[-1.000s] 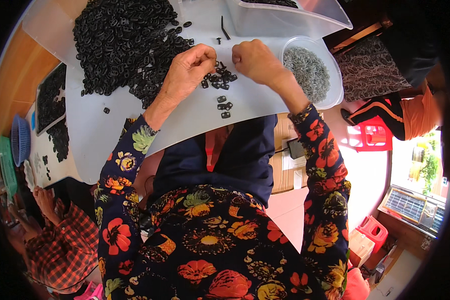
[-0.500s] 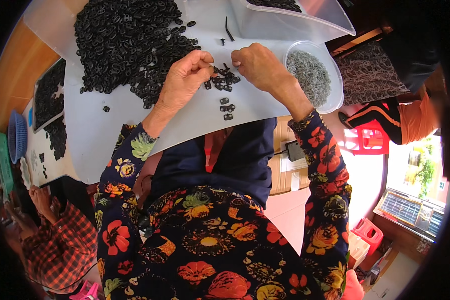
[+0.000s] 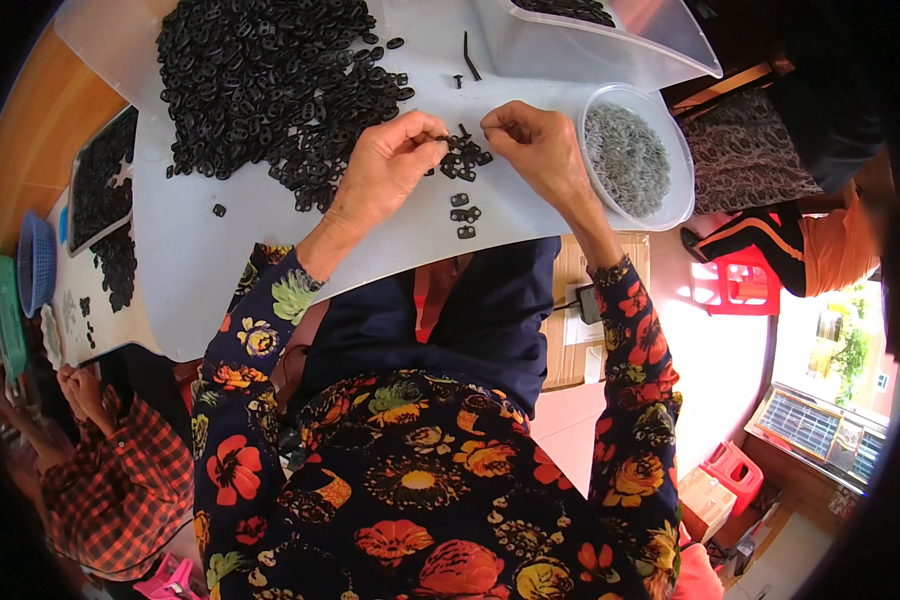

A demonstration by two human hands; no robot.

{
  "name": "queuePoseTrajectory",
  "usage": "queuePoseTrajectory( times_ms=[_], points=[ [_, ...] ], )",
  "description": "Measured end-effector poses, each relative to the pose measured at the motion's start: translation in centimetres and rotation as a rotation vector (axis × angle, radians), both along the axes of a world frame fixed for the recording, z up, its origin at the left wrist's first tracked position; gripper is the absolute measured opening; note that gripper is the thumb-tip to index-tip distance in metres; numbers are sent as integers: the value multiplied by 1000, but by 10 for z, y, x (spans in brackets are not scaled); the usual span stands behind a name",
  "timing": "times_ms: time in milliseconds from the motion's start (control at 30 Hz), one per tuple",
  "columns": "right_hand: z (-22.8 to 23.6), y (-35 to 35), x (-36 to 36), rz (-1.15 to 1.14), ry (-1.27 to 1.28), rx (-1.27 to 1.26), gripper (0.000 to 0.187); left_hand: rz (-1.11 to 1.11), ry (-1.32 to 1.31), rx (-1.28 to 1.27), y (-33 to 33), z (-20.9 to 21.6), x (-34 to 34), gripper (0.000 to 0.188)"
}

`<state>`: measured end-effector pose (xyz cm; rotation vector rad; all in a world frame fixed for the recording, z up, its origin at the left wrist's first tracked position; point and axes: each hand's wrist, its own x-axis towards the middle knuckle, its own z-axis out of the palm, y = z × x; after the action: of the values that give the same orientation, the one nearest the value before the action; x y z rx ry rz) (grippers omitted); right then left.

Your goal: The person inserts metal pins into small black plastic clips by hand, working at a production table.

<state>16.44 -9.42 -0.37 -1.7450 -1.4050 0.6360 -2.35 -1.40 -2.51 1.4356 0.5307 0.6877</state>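
My left hand (image 3: 392, 165) pinches a small black plastic piece (image 3: 441, 138), mostly hidden by the fingertips. A short gap away, my right hand (image 3: 538, 143) has its thumb and fingers pressed together; whatever they hold is too small to make out. Between and below the hands lies a small cluster of black pieces (image 3: 467, 157), with several more pieces (image 3: 464, 214) nearer the table edge. A big heap of black two-holed pieces (image 3: 260, 85) spreads to the left. Right of my right hand stands a round clear tub (image 3: 686, 190) filled with small greyish translucent parts (image 3: 625, 160).
A clear plastic bin (image 3: 590, 60) stands at the back right, near a thin black rod (image 3: 470, 58). At the left, a tray of black pieces (image 3: 102, 180) lies near a blue basket (image 3: 37, 262). A co-worker in a checked shirt (image 3: 130, 480) sits there. Red stools (image 3: 745, 282) stand right.
My right hand has lowered slightly and its fingers have curled inward beside the cluster. My left hand stays pinched, shifting slightly right and down with the whole view.
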Motion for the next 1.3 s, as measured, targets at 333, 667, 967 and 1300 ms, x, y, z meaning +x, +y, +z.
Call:
queuePoseTrajectory(
  times_ms=[333,667,967,1300],
  points=[
    [-16,-4,-19,132,778,182,13,7,30,-13,-4,0,3,11],
    [-30,-4,-25,77,834,319,18,-82,6,-103,-4,3,2,13],
    [-26,-4,-27,49,819,300,19,-72,77,23,-5,3,5,12],
    [-27,-4,-28,50,764,306,19,-56,74,43,-8,4,5,9]
  ],
)
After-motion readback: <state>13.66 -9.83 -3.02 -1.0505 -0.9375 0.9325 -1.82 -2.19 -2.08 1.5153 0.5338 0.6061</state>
